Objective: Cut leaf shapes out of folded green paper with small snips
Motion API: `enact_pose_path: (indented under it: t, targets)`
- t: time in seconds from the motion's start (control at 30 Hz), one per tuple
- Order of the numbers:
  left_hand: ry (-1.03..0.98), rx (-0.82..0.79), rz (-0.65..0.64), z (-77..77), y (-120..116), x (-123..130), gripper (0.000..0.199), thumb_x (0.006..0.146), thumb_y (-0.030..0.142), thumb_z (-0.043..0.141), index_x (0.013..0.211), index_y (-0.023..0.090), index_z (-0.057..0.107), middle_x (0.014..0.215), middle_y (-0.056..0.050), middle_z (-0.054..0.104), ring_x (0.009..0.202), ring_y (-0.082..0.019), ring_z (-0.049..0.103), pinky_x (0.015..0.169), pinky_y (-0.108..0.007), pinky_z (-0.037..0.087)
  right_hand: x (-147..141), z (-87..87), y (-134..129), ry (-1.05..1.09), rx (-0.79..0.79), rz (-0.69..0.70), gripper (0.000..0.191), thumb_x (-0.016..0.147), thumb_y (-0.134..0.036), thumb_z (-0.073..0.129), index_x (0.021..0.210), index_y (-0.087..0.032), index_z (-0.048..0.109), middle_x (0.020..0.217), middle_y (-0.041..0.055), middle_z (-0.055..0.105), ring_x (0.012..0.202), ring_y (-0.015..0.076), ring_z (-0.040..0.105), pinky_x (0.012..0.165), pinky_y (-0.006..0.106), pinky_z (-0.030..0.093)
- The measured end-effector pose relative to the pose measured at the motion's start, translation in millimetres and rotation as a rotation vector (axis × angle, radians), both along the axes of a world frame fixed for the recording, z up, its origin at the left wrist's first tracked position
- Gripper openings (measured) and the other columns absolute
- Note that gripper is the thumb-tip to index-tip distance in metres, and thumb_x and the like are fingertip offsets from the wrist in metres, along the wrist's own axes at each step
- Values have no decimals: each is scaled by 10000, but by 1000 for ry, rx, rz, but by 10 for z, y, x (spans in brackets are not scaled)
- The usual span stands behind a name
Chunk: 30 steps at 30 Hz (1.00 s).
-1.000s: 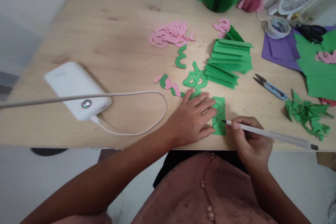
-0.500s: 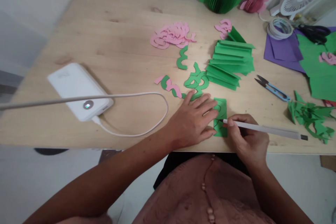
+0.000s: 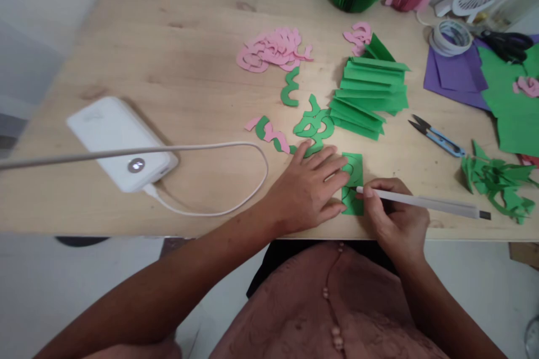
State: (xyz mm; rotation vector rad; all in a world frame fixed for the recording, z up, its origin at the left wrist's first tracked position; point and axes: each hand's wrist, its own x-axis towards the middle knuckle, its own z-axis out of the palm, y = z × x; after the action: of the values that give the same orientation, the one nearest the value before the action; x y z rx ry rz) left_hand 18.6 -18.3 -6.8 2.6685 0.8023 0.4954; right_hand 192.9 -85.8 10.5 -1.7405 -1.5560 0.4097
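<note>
**Our pen (image 3: 421, 201) meets the green strip (image 3: 355, 174)**

Our right hand (image 3: 396, 219) is clamped around the pen near its dark tip, and our left hand (image 3: 309, 190) lies palm down, fingers a little apart, overlapping the strip's left side. The strip lies just left of the pinch, between both hands, the left one nearer since it covers part; its long axis runs back from near the front edge of the worktop (image 3: 168, 67). Farther back sit green paper folds (image 3: 370, 92); blue snips (image 3: 435, 135) lie to the strip's right.
</note>
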Motion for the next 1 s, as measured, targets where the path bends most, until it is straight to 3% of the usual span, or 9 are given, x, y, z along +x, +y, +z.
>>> enact_pose_path:
  t: [1.0]
  targets:
    - [10,-5,2,-6,-3,5,393,888,447,497,1154,170,580,1381,-100,520,1352,-299,344,1122,-570,167,-2,2,5,-42,20,22,101,845,-244,607,763,-186,606,654,8,646,531,131,585,459,225,450]
